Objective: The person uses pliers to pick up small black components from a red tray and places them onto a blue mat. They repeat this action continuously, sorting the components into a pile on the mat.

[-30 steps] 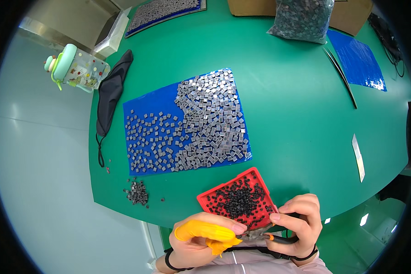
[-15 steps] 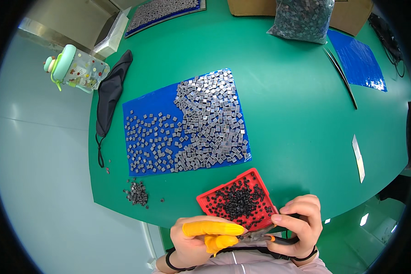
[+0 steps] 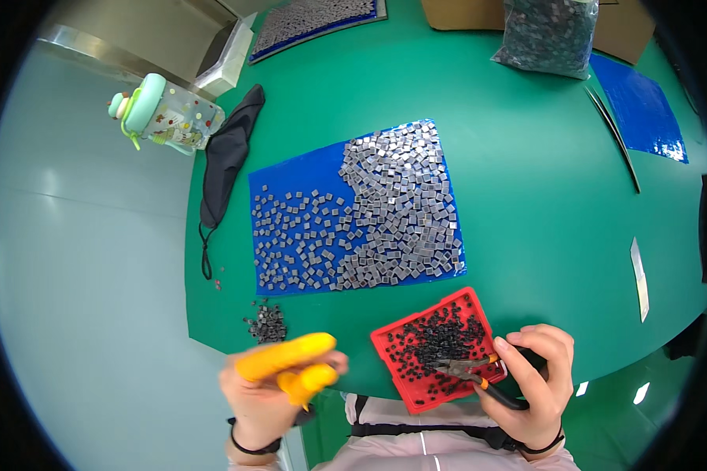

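My right hand (image 3: 538,385) holds side-cutting pliers (image 3: 471,369) with black and orange handles. Their jaws are over a red tray (image 3: 401,378) of small black pieces (image 3: 448,334). My left hand (image 3: 279,381), with yellow finger cots on the thumb and index finger, is left of the tray, just below a small pile of dark grey pieces (image 3: 267,323). Its fingers are bent in a pinch, slightly blurred; whatever lies between them is too small to make out. Beyond both hands is a blue sheet (image 3: 302,173) bearing many small grey square pieces (image 3: 397,212), dense on its right side.
A black face mask (image 3: 226,157) and a clear bottle with a mint lid (image 3: 173,114) lie at the left. Tweezers (image 3: 614,141), a knife blade (image 3: 640,279) and another blue sheet (image 3: 644,106) are at the right. A bag of pieces (image 3: 546,39) stands at the back.
My left hand has drawn away from the pliers to the left, toward the small pile. The pliers now point left over the tray. The whole view has shifted slightly.
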Demonstrator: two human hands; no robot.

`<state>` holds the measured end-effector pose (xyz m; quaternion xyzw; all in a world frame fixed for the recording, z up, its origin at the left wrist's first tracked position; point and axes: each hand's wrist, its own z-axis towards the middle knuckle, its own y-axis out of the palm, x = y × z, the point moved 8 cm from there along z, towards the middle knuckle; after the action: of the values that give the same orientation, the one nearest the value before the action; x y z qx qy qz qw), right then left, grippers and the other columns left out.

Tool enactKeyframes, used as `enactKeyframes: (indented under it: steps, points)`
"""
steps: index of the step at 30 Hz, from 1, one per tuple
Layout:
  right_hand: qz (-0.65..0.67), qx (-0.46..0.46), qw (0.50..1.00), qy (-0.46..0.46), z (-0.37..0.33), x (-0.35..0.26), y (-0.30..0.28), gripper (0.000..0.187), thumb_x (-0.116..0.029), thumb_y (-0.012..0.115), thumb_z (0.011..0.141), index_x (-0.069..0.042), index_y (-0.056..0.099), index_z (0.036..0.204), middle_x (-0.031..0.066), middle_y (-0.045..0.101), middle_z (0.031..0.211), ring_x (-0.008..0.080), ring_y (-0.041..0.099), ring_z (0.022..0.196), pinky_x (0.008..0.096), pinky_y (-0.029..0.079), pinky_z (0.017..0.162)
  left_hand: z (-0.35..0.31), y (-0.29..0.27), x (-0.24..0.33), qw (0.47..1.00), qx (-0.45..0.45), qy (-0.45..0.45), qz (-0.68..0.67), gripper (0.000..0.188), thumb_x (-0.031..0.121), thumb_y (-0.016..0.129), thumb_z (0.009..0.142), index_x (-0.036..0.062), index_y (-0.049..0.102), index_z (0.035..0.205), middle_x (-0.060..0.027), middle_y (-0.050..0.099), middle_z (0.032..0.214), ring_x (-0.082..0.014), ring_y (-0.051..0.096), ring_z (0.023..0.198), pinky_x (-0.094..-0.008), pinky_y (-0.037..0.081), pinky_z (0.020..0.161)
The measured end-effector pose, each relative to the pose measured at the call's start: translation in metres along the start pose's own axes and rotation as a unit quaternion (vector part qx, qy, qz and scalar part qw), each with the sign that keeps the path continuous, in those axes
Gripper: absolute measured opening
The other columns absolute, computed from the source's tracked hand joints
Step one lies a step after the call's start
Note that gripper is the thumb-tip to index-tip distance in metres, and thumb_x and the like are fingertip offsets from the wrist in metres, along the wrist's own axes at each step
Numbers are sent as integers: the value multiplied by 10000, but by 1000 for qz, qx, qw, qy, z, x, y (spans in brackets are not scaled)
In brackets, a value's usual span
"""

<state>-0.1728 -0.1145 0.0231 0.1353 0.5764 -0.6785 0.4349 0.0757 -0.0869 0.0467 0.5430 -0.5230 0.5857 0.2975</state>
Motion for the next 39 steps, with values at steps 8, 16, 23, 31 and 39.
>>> enactKeyframes:
  steps: [8,16,23,31,39]
  points:
    - [8,-2,1000,-6,2,-1,0,618,-91,793,472,-36,653,1070,115,565,1024,303,522,905,410,436,769,57,6,41,922,-26,152,356,215,1,744,719,63,732,924,-66,687,801,-118,589,557,-235,452,482]
    - [18,1,999,-28,3,-1,-2,576,-102,789,506,-50,654,1063,108,561,1000,281,534,880,393,402,762,84,29,29,872,-35,210,441,195,2,740,706,49,729,894,-74,620,787,-198,582,604,-284,469,513]
    - [21,-1,999,-32,1,2,-1,560,-114,780,510,-65,662,1055,92,563,1010,272,540,872,394,389,764,86,32,25,866,-35,205,455,188,9,746,692,46,731,875,-80,612,768,-221,578,656,-302,469,521]
    - [9,-2,999,-37,1,1,0,574,-119,773,509,-67,659,1068,93,562,1022,275,537,869,405,387,764,86,34,23,866,-43,213,450,215,0,745,679,46,728,888,-80,615,770,-232,579,679,-311,475,544]
    - [0,-6,999,-35,1,0,2,566,-116,771,518,-70,656,1071,92,561,1021,272,538,871,403,384,760,84,30,26,862,-32,228,451,242,-10,745,673,58,726,904,-75,633,783,-230,581,688,-311,485,561]
